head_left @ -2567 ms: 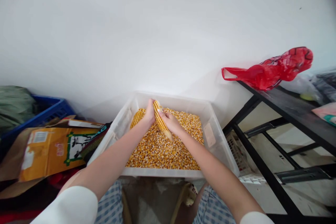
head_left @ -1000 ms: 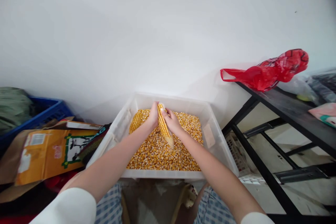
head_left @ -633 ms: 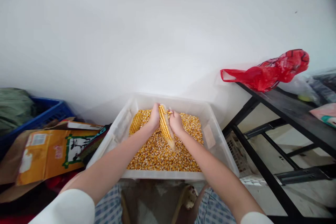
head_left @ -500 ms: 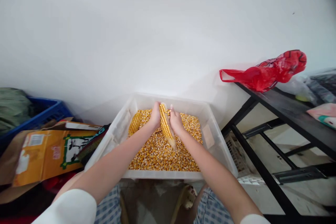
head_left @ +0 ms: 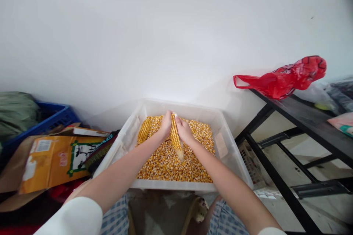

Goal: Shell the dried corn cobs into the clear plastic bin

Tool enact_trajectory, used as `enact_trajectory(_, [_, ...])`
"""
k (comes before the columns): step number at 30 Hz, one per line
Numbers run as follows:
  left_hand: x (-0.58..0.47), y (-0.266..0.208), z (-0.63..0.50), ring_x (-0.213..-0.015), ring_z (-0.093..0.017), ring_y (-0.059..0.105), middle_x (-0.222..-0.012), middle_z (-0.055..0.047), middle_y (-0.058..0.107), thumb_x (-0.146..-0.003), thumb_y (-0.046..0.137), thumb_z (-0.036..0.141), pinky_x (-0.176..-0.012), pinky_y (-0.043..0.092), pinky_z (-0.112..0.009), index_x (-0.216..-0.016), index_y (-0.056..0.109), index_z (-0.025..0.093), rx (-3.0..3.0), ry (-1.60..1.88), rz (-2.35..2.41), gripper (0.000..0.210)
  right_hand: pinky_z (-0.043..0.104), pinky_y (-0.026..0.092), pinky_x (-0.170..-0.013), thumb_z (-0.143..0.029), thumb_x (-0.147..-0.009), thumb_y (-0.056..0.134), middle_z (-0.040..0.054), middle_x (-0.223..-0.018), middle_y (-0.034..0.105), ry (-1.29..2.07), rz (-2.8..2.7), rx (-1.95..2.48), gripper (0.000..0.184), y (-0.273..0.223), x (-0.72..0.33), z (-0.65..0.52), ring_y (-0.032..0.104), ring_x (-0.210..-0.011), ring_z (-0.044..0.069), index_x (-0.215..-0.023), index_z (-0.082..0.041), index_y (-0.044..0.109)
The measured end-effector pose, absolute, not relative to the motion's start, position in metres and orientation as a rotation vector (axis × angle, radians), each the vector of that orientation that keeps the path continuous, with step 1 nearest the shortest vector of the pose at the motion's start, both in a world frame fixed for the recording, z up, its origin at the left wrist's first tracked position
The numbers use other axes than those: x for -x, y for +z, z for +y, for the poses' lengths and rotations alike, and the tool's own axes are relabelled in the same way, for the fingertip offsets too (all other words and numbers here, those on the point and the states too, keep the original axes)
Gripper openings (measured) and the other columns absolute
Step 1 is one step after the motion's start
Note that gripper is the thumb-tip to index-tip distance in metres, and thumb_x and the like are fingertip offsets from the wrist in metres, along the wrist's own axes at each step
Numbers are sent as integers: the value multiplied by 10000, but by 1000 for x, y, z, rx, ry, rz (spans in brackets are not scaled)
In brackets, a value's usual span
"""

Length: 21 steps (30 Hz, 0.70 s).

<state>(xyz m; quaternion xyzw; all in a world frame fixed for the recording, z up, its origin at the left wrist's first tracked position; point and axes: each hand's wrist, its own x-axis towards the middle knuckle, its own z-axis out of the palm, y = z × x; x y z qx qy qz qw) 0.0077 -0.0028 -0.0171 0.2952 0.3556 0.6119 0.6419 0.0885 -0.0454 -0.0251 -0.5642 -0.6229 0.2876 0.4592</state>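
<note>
Between my two hands is a corn cob [head_left: 175, 137] with yellow kernels, its pale tapered end pointing down toward me. My left hand [head_left: 166, 123] is closed around the cob's far part from the left. Against the cob's right side, near its far end, my right hand [head_left: 183, 128] presses with its thumb; its other fingers are partly hidden. Below both hands, loose corn kernels [head_left: 171, 170] fill the bottom of a translucent plastic bin [head_left: 220, 117]. Another corn cob [head_left: 144, 131] lies on the kernels at the bin's left side.
A black metal-framed table [head_left: 300, 121] stands at the right with a red plastic bag [head_left: 286, 79] on its corner. Left of the bin are an orange cardboard box [head_left: 57, 159] and a blue crate [head_left: 59, 119]. A white wall [head_left: 176, 36] rises behind the bin.
My right hand has moved in closer to the cob, its thumb now against the far end. The whole view has shifted slightly; the cob stays in my left hand.
</note>
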Motion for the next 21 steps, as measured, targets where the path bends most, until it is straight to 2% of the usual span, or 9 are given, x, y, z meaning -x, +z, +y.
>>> enact_trajectory(4, [-8,-18,-3,-442,-100,450,-451,47,442,-645,536,377,-485,372,-222,-615,483,158,-683,1383,832,227,217,396,-671,-588,-813,222,56,-791,632,640,-1522,1405,571,-28,-88,-45,567,-737,144,-857,-183,622])
enact_trajectory(7, [-8,-15,-6,-433,-116,479,-446,34,464,-646,526,400,-488,394,-235,-635,500,156,-667,1280,794,245,215,392,-567,-640,-778,210,48,-662,603,731,-1330,1464,620,-30,-91,-40,540,-598,132,-741,-161,602])
enact_trajectory(10, [-8,-11,-11,-439,-142,507,-444,10,486,-655,497,421,-485,413,-256,-653,516,157,-668,1133,701,265,201,365,-463,-692,-736,197,22,-608,570,968,-1109,1437,658,-28,-96,-34,496,-485,106,-766,-159,581])
enact_trajectory(12, [-8,-10,-12,-443,-153,512,-440,1,487,-662,474,439,-482,417,-267,-650,516,160,-681,1063,662,283,196,361,-447,-708,-719,201,11,-623,571,1084,-1096,1375,666,-25,-99,-32,492,-474,99,-822,-170,581])
enact_trajectory(17, [-9,-15,-9,-442,-131,470,-444,21,454,-662,472,419,-489,399,-256,-627,499,164,-816,1163,786,259,193,390,-543,-678,-714,312,22,-691,600,913,-1330,1337,600,-20,-99,-34,535,-606,114,-830,-164,598])
enact_trajectory(21, [-9,-20,-4,-499,-111,423,-509,24,464,-667,460,345,-506,364,-231,-583,495,156,-1046,1335,938,210,218,405,-654,-625,-780,241,46,-773,622,756,-1455,1365,597,-21,-94,-39,555,-718,136,-840,-158,607])
